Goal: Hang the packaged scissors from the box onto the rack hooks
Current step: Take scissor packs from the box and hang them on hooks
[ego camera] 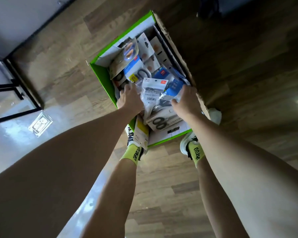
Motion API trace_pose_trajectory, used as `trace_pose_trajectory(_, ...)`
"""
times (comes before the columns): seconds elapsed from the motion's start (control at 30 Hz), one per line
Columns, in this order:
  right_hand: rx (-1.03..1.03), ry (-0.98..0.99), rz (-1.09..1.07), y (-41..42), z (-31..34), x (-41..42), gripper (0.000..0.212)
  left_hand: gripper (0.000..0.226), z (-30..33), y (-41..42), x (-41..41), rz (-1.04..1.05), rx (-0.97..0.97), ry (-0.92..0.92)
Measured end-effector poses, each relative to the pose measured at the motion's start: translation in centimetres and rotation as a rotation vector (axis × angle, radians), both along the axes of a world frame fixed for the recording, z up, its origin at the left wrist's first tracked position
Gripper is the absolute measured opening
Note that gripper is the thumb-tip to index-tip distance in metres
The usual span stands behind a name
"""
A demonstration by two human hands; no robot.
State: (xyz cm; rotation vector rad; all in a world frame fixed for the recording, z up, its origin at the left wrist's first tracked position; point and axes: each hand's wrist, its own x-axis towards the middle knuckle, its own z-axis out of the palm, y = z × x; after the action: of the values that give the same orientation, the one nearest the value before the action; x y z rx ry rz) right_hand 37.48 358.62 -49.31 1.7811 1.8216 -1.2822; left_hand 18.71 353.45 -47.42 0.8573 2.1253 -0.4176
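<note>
Seen from above, both hands reach into an open green cardboard box (100,73) on a wood floor, full of packaged scissors (149,91) (loosely piled). The left hand (130,98) curls around a clear-wrapped pack; the right hand (186,102) grips a blue-carded pack (173,91).

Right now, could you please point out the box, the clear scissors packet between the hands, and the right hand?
box (101,74), head view, green left wall.
clear scissors packet (150,91), head view, white printed label.
right hand (186,100), head view, back of the hand.
</note>
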Motion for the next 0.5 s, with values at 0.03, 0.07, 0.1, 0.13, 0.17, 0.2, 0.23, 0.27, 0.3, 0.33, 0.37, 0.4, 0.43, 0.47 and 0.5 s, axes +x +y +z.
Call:
trace_pose_trajectory(0.03,-0.024,0.003,-0.028,0.0,-0.5,-0.1,0.063,0.063,-0.4,-0.1,-0.6,-0.024,-0.055,0.025)
trace_pose_trajectory(0.07,-0.044,0.006,-0.053,0.0,-1.0,-0.2,0.062,0.064,-0.7,-0.2,-1.1,-0.067,-0.111,0.061)
trace_pose_trajectory(0.1,-0.052,0.013,-0.062,-0.1,-1.4,-0.2,0.061,0.062,-1.0,-0.4,-1.5,-0.13,-0.162,0.1)
trace_pose_trajectory(0.13,-0.056,0.009,-0.042,-0.4,-1.6,-0.1,0.061,0.056,-1.2,-0.5,-1.8,-0.212,-0.197,0.144)
trace_pose_trajectory(0.17,-0.053,-0.011,0.001,-0.8,-1.8,-0.1,0.061,0.048,-1.2,-0.7,-1.9,-0.296,-0.22,0.18)
trace_pose_trajectory(0.2,-0.043,-0.05,0.054,-1.0,-1.7,0.0,0.061,0.039,-1.1,-1.0,-1.8,-0.372,-0.233,0.203)
trace_pose_trajectory(0.23,-0.02,-0.091,0.097,-1.1,-1.5,0.0,0.059,0.034,-0.8,-1.3,-1.6,-0.428,-0.242,0.212)
trace_pose_trajectory(0.27,0.011,-0.123,0.121,-1.0,-1.2,0.1,0.055,0.031,-0.6,-1.8,-1.6,-0.474,-0.24,0.214)
trace_pose_trajectory(0.3,0.038,-0.141,0.137,-0.7,-1.0,0.1,0.049,0.03,-0.3,-2.2,-1.5,-0.517,-0.221,0.219)
trace_pose_trajectory(0.33,0.041,-0.146,0.168,-0.3,-0.6,0.1,0.043,0.028,0.0,-2.6,-1.4,-0.552,-0.196,0.215)
trace_pose_trajectory(0.37,0.015,-0.14,0.211,0.1,-0.3,0.1,0.037,0.026,0.5,-2.8,-1.3,-0.574,-0.169,0.198)
trace_pose_trajectory(0.4,-0.036,-0.121,0.244,0.4,0.2,0.0,0.031,0.024,1.0,-3.0,-1.3,-0.582,-0.145,0.175)
trace_pose_trajectory(0.43,-0.095,-0.088,0.25,0.5,0.9,-0.1,0.028,0.022,1.4,-3.2,-1.3,-0.57,-0.128,0.147)
trace_pose_trajectory(0.47,-0.137,-0.053,0.241,0.3,1.7,-0.3,0.026,0.02,2.0,-3.3,-1.3,-0.555,-0.104,0.133)
trace_pose_trajectory(0.5,-0.141,-0.025,0.232,-0.1,2.6,-0.4,0.025,0.018,2.6,-3.4,-1.2,-0.548,-0.079,0.131)
